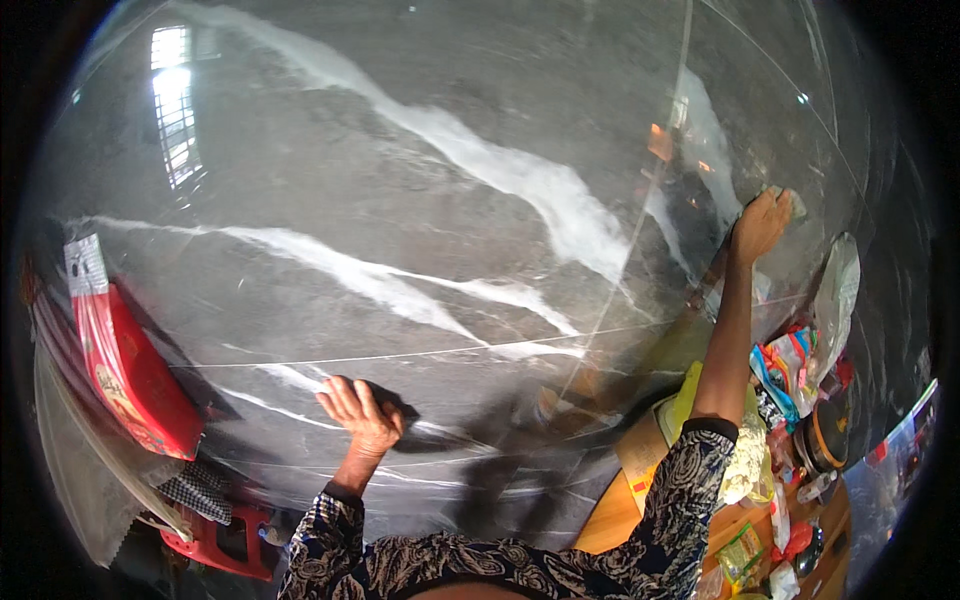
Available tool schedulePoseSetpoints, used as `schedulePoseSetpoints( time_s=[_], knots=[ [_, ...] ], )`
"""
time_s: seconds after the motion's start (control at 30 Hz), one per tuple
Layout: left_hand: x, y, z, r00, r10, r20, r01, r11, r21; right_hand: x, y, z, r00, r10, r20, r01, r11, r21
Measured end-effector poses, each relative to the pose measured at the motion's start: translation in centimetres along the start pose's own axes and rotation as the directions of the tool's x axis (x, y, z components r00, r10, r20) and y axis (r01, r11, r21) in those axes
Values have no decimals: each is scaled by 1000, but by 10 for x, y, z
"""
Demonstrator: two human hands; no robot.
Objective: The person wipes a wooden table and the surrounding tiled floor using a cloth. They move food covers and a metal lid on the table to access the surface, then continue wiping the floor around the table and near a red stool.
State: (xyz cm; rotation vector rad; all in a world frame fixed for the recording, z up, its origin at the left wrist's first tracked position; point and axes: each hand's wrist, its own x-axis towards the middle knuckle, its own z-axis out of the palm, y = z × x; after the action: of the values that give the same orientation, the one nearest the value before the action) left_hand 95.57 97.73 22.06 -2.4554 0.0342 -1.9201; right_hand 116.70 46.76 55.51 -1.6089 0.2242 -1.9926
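A glossy grey tiled wall point(450, 262) with white marble veining fills most of the view. My right hand point(761, 225), arm stretched out at the right, presses a pale cloth point(795, 204) against the tiles; the fingers cover part of it. At the lower middle, my left hand point(361, 412) holds nothing, its fingers somewhat apart, close to the tiles. Whether its palm touches them I cannot tell.
At the lower right a wooden table point(600, 517) carries plastic bags, packets, a jar point(825, 439) and a cardboard box point(643, 450). A red packet point(135, 367) hangs at the left, near a sheer curtain point(75, 457) and a red plastic stool point(225, 544).
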Motion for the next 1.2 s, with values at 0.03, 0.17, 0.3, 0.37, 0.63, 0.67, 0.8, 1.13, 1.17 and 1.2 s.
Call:
schedulePoseSetpoints(
  time_s=[0.03,0.17,0.3,0.37,0.63,0.67,0.8,1.13,1.17,1.2],
  knots=[
    [-2,0,-1,1000,-10,19,10,1000,-21,3,-32,-3,999,-46,1,46,999,20],
    [-2,-6,-12,999,14,52,-11,999,-51,-1,-145,-9,988,-151,15,150,986,68],
    [-5,-18,-28,992,-4,126,14,997,-76,-30,-259,-18,947,-320,-24,320,934,159],
    [4,-16,-44,992,-37,123,58,983,-172,-47,-313,-30,918,-396,-20,393,903,176],
    [-3,-55,-95,1000,5,7,-1,875,-483,-133,-518,-55,771,-624,-129,633,728,263],
    [-6,-63,-101,1000,-11,6,13,881,-473,-146,-541,-60,759,-636,-140,646,709,282],
    [-15,-94,-125,994,-109,17,105,900,-423,-189,-623,-90,748,-657,-89,638,677,366],
    [-38,-158,-177,977,-207,58,215,932,-293,-270,-729,-115,584,-781,-219,726,383,572],
    [-38,-161,-176,975,-220,45,223,933,-282,-269,-726,-114,579,-783,-228,732,376,568],
    [-40,-165,-176,972,-231,43,234,933,-274,-267,-724,-111,574,-784,-235,736,368,569]
  ],
)
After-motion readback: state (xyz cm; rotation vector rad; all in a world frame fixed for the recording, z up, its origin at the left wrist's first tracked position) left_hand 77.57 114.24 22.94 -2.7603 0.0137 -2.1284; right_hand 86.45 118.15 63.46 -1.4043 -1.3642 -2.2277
